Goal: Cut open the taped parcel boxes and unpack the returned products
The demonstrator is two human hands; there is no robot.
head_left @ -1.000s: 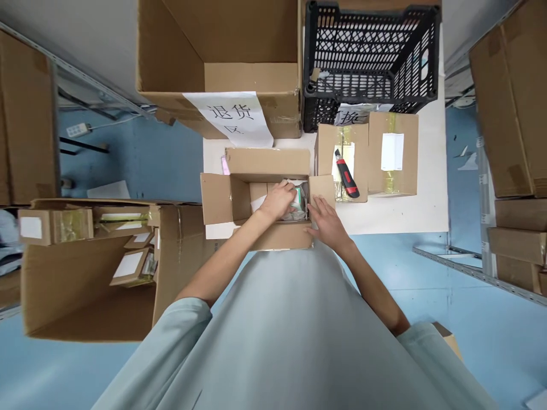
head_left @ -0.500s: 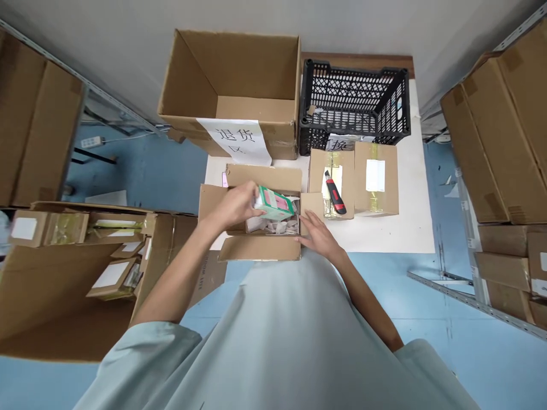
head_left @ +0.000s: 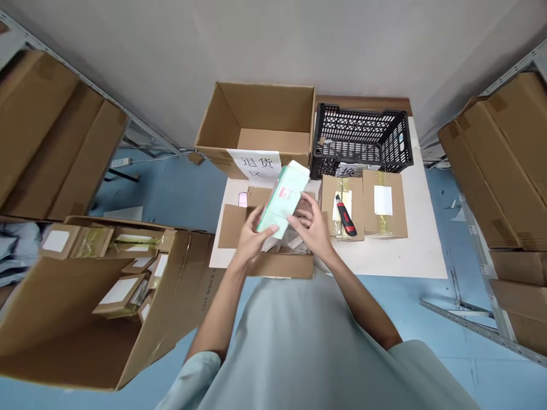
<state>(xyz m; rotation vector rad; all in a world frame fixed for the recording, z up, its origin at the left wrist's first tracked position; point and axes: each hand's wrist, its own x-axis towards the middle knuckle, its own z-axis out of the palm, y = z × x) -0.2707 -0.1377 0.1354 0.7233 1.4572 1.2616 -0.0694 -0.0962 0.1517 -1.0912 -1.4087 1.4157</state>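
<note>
Both my hands hold a pale green product box point(head_left: 282, 199) with a pink label, raised above the open small carton point(head_left: 273, 263) on the white table point(head_left: 397, 259). My left hand point(head_left: 252, 239) grips its lower left edge. My right hand point(head_left: 313, 223) closes on its right side. Crumpled paper shows inside the carton below them.
A red and black box cutter point(head_left: 344, 217) lies on two taped cartons point(head_left: 363, 206) to the right. Behind stand a large open carton with a paper sign point(head_left: 258, 128) and a black plastic crate point(head_left: 361, 138). A big carton of small parcels point(head_left: 106, 273) stands at my left. Shelves with cartons line both sides.
My left hand lifted the green box out of the open carton and raised it. My right hand left the carton's edge and took hold of the box too. The view pulled back.
</note>
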